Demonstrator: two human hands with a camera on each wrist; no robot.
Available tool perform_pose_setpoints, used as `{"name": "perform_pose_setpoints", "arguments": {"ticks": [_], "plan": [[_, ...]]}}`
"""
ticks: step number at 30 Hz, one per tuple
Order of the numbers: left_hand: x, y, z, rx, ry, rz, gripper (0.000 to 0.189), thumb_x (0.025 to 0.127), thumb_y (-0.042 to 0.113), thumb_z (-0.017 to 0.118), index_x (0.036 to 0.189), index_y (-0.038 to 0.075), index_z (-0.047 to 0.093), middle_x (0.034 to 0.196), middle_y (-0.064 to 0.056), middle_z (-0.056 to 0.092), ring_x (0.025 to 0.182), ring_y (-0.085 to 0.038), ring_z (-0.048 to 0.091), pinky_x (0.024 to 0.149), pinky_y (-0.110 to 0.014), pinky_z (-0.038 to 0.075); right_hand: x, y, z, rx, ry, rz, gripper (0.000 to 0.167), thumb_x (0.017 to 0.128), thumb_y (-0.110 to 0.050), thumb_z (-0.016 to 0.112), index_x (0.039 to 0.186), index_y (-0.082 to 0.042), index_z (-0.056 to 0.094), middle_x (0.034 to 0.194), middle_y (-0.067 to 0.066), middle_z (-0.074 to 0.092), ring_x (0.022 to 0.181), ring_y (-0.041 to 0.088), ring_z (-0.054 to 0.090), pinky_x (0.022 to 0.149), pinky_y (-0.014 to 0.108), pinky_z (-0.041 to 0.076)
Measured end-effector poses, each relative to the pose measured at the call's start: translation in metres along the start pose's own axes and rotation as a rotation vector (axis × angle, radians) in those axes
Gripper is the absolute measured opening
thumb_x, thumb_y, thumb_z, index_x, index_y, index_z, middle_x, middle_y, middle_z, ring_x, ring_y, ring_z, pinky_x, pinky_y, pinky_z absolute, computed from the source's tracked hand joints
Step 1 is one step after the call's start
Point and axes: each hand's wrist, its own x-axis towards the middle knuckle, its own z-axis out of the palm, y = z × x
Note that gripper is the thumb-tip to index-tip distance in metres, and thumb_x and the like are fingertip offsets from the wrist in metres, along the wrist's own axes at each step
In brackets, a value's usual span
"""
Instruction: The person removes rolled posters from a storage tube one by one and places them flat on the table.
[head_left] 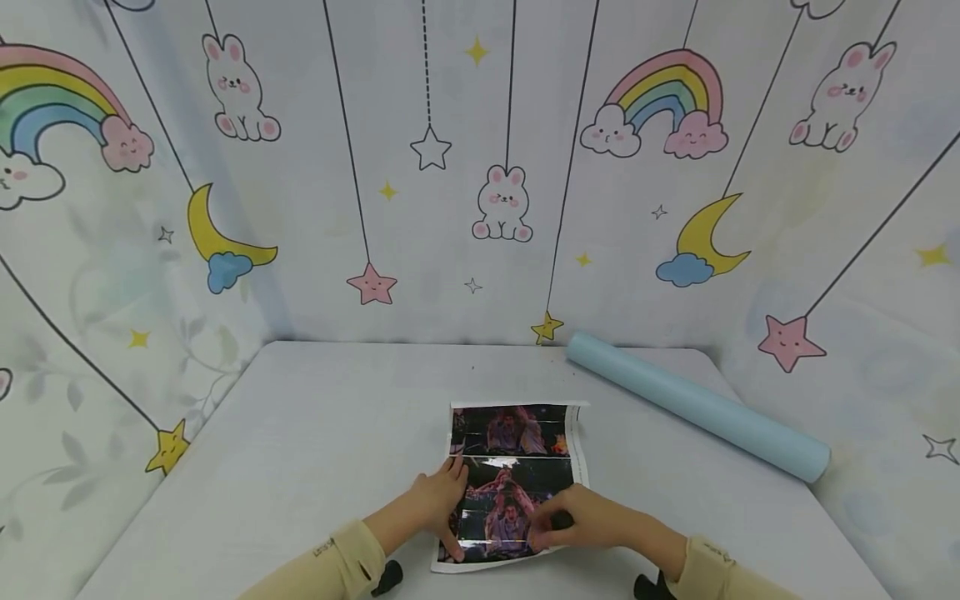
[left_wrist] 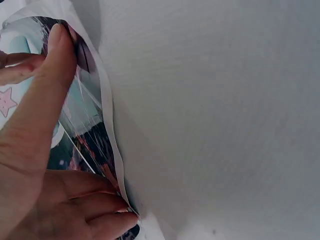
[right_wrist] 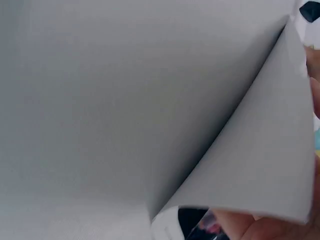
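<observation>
A glossy printed sheet (head_left: 517, 479) with a white border and dark, colourful pictures of people lies on the white table. My left hand (head_left: 442, 497) rests on its left side, fingers spread and thumb near the lower left corner. In the left wrist view the thumb and fingers of this hand press the sheet (left_wrist: 95, 145) beside its wavy white edge. At the lower right, my right hand (head_left: 577, 517) has its fingers curled, thumb and fingertips together at the print. The right wrist view shows the sheet's plain underside (right_wrist: 250, 165) lifted, partly hiding the fingers.
A light blue roll (head_left: 697, 408) lies slanting across the back right of the white table (head_left: 322, 433). Behind stands a white backdrop (head_left: 442, 208) with rabbits, rainbows, moons and stars. Dark straps or devices show at both wrists.
</observation>
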Motion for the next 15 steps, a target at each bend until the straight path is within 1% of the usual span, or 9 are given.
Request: {"name": "perform_pose_setpoints", "arguments": {"ticks": [2,4,5,7,11,15], "plan": [[0.0,-0.001,0.001,-0.054,-0.014,-0.001,0.118,0.049,0.057,0.081,0.141,0.001,0.031,0.149,-0.016,0.02,0.135,-0.03,0.022,0.091,-0.054,0.038,0.0,0.008,-0.004,-0.006,0.026,0.014,0.037,0.088,-0.03,0.061,0.112,-0.002,0.064,0.101,-0.002,0.066,0.088,0.005,0.059,0.072,0.024,0.049],[0.0,-0.002,0.001,-0.086,-0.021,-0.001,0.118,0.05,0.055,0.081,0.141,0.001,0.03,0.149,-0.017,0.018,0.136,-0.03,0.02,0.094,-0.056,0.034,0.001,0.016,-0.009,-0.037,0.06,0.049,0.038,0.088,-0.03,0.061,0.113,-0.003,0.063,0.107,0.002,0.064,0.095,0.011,0.058,0.076,0.028,0.049],[0.0,-0.002,0.001,-0.098,-0.021,0.001,0.118,0.05,0.055,0.081,0.141,0.001,0.03,0.149,-0.017,0.018,0.136,-0.031,0.019,0.095,-0.058,0.032,0.001,0.019,-0.012,-0.059,0.078,0.068,0.038,0.088,-0.031,0.061,0.114,-0.003,0.063,0.109,0.003,0.062,0.099,0.014,0.057,0.079,0.03,0.048],[-0.001,-0.002,0.001,-0.097,-0.017,0.008,0.118,0.05,0.054,0.082,0.141,0.001,0.03,0.149,-0.017,0.018,0.136,-0.031,0.019,0.096,-0.059,0.029,0.003,0.026,-0.016,-0.102,0.115,0.097,0.041,0.087,-0.032,0.062,0.114,-0.002,0.062,0.11,0.006,0.061,0.102,0.02,0.056,0.082,0.036,0.047],[-0.003,-0.002,0.002,-0.086,-0.008,0.012,0.118,0.05,0.054,0.082,0.141,0.001,0.029,0.149,-0.017,0.018,0.136,-0.031,0.018,0.096,-0.06,0.028,0.004,0.038,-0.025,-0.159,0.171,0.134,0.048,0.085,-0.037,0.064,0.115,0.001,0.06,0.11,0.01,0.059,0.097,0.026,0.056,0.08,0.04,0.047],[-0.004,-0.002,0.003,-0.109,-0.011,0.011,0.119,0.049,0.053,0.082,0.142,0.001,0.028,0.149,-0.017,0.017,0.137,-0.03,0.016,0.097,-0.06,0.027,0.008,0.047,-0.033,-0.174,0.213,0.167,0.05,0.085,-0.036,0.063,0.115,0.005,0.058,0.107,0.014,0.059,0.089,0.026,0.056,0.073,0.037,0.047]]}}
